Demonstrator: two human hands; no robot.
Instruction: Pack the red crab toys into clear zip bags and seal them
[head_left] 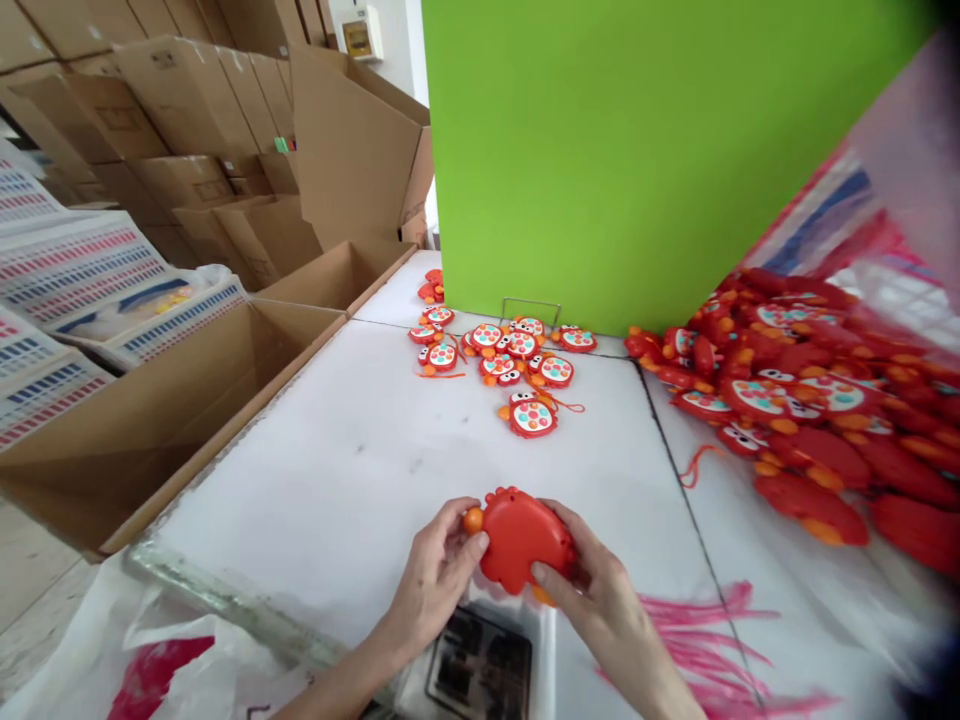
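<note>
A white container (547, 655) with a dark tray (480, 665) in it lies closest, at the bottom centre of the frame, between the person's forearms. Just beyond it, at lower centre, a red toy (523, 540) is held above the desk (322, 500), its plain red side facing the camera. The left hand (439, 565) pinches its left edge by an orange knob (472, 520), thumb in front; the right hand (592, 575) grips the other edge, its thumb on the lower face. Neither is spread wide; the fingertips behind the toy are hidden.

The likeliest mishap is a slip: the shell looks smooth and rounded, and a loosened thumb could drop it into the container. Hard pressure from the left hand could strain the knob, if that is a separate part.

Near the centre of the frame, similar toys (517, 345) lie close together, some touching; a trailing cord (571, 407) there could snag a neighbour if one were lifted. At right, a heap of toys (810, 400) could slide onto the desk if knocked. Pink strands (720, 640) at lower right lie near the right forearm and could catch on it during a sweep sideways.
</note>
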